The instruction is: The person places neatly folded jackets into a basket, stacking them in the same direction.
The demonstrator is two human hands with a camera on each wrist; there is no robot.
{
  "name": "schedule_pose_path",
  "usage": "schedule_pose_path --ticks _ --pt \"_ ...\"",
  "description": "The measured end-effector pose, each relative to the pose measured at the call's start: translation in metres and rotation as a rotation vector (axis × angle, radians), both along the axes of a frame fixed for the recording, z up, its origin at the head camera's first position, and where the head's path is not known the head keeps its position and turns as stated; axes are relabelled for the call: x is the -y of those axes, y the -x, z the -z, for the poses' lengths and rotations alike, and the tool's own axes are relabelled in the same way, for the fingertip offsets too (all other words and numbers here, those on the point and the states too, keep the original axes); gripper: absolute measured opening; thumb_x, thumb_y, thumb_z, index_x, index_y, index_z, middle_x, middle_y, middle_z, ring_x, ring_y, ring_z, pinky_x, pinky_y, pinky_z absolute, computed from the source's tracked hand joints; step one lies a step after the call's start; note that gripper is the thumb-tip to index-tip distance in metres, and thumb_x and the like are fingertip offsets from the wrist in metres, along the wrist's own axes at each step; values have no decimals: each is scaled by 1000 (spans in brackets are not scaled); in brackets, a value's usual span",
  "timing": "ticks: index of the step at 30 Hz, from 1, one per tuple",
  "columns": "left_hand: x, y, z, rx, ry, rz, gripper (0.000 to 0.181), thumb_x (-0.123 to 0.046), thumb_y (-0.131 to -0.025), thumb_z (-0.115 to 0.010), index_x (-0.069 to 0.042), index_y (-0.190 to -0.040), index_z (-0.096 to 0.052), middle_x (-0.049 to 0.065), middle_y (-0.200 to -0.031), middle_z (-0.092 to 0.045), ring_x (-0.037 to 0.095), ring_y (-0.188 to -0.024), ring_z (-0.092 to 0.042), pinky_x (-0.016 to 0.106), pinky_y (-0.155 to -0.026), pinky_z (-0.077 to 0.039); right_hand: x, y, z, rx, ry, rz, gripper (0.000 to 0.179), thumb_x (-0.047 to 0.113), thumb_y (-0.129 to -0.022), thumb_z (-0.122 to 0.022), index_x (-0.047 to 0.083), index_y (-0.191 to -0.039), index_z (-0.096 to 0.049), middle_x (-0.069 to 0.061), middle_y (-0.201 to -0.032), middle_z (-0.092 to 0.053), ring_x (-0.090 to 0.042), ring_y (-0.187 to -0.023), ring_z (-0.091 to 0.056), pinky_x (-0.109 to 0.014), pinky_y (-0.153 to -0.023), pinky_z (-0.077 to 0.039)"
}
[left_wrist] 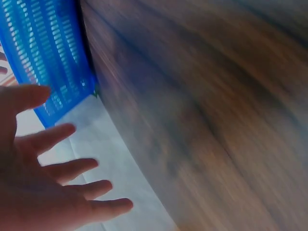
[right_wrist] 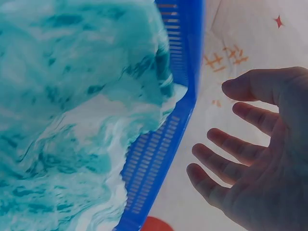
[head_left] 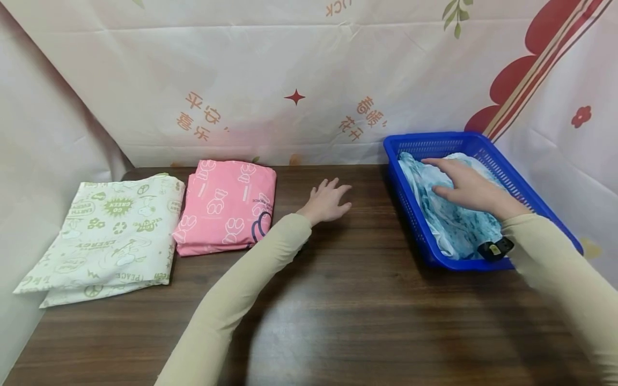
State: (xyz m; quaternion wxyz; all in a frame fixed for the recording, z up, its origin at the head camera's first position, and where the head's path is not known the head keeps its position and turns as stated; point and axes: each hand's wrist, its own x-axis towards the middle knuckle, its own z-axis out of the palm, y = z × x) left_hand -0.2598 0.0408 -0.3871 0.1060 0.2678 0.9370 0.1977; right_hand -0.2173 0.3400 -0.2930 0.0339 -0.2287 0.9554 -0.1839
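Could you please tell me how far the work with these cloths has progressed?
Apparently done: the pale green-printed cloth and the pink cloth lie folded on the table. In hand: nothing; the left hand hovers over the table, the right hand over the blue basket. Probably left: the rumpled teal cloth inside the basket.

The basket [head_left: 414, 209] is smooth plastic, its cloth [head_left: 446, 220] crinkled, the wood-grained table [head_left: 362, 300] glossy.

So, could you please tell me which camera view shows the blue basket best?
The head view, since most of the blue basket shows there. The left wrist view catches only part; the right wrist view, some wall beside the teal cloth.
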Motion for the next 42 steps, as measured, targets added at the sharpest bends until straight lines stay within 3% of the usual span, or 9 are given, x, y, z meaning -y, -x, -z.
schedule_pose_path --ticks 6,21,30,42 --pt "20 2 0 49 83 9 52 -33 -100 -52 -20 -149 -39 16 -157 -22 41 -143 -11 62 -109 -13 17 -1 -4 -3 -25 13 60 2 -91 -62 0 -145 -36 -29 -144 -37 -49 -129 -34 -67 -98 -29" --pt "58 -2 1 -44 161 -30 53 -32 -99 -54 -21 -149 -41 16 -156 -25 41 -141 -18 62 -108 -17 45 6 -8 35 10 12 59 6 -94 -58 3 -148 -34 -27 -146 -34 -45 -131 -32 -65 -99 -29" --pt "84 -3 -6 -74 163 -85 54 -37 -99 -52 -20 -149 -39 17 -155 -25 41 -141 -19 61 -108 -18 65 13 -10 65 4 22 60 11 -96 -58 4 -149 -31 -28 -148 -30 -45 -134 -28 -63 -102 -26" --pt "122 -9 -14 -103 137 -115 59 -42 -99 -52 -17 -151 -36 21 -155 -23 44 -140 -19 65 -106 -16 91 22 -2 79 4 -69 67 17 -94 -63 3 -150 -29 -25 -151 -27 -43 -138 -22 -61 -107 -20"
